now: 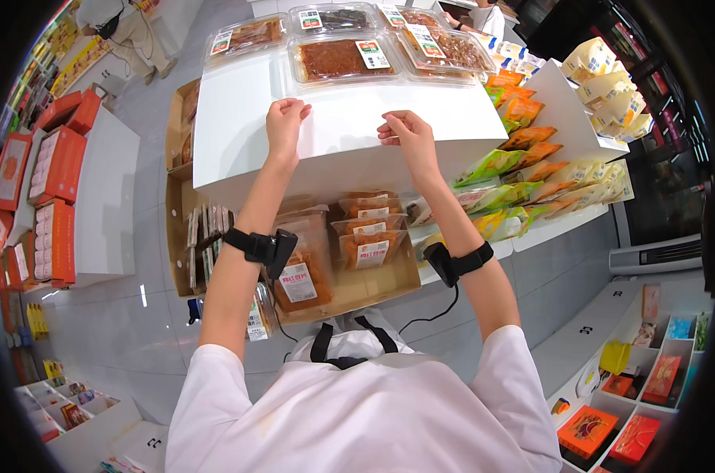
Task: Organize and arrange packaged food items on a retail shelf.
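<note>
Both hands hover at the near part of a white display counter (345,118), and neither holds anything. My left hand (285,127) has its fingers loosely curled, with a gap to the thumb. To its right, my right hand (408,133) is half curled, palm turned inward. Beyond them, several clear plastic boxes of reddish-brown food stand on the counter. The nearest is a flat labelled box (343,59), just past the hands. Stacked boxes (446,50) sit to its right, a box of dark food (340,20) behind it, and another box (248,38) at the left.
Below the counter, a cardboard carton (363,290) holds labelled food bags (372,251). Colourful snack pouches (520,142) line the right side. Red gift boxes (56,236) fill a left stand. A person (133,29) stands far left; another (484,18) is behind the counter. Cables hang from my forearm straps.
</note>
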`<state>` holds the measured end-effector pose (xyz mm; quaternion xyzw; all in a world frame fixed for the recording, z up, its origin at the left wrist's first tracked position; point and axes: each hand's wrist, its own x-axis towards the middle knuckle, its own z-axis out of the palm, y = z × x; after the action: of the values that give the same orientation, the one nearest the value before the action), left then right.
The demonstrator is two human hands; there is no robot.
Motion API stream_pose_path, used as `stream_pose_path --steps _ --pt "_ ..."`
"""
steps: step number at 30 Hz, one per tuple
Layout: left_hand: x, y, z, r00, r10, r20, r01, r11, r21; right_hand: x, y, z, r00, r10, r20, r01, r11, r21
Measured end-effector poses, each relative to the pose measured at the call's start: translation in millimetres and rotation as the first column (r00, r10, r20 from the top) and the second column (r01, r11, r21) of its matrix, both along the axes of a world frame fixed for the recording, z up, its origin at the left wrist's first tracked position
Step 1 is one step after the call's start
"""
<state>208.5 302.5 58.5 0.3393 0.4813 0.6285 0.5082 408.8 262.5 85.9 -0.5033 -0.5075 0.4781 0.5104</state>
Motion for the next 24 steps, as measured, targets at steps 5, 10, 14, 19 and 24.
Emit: stream_pose_path --steps 5,10,14,19,24 --pt "-0.1 23.5 8.4 0.994 0.026 0.103 -0.019 0.998 -0.065 5.0 32.8 -11.6 1.000 -0.026 0.000 0.026 0.998 -0.058" --pt "-5.1 40.5 13.9 0.991 0.042 0.127 -0.022 0.988 -0.155 1.3 50.3 -21.7 1.000 0.007 0.012 -0.007 0.999 -0.046" --pt "-4.8 49.4 12.8 0.992 0.101 0.075 -0.084 0.976 -0.202 3.2 56.3 -22.9 0.998 0.044 -0.048 -0.047 0.997 -0.054" --pt "-7.1 26.5 17.7 0.996 0.088 0.017 -0.082 0.971 -0.223 4.7 54.9 -8.7 0.972 -0.082 -0.222 0.042 0.983 -0.177" --pt "-16.3 -31.0 35.5 0.993 0.085 -0.087 -0.098 0.983 -0.158 17.2 60.2 -7.4 0.975 -0.061 -0.214 0.016 0.978 -0.206"
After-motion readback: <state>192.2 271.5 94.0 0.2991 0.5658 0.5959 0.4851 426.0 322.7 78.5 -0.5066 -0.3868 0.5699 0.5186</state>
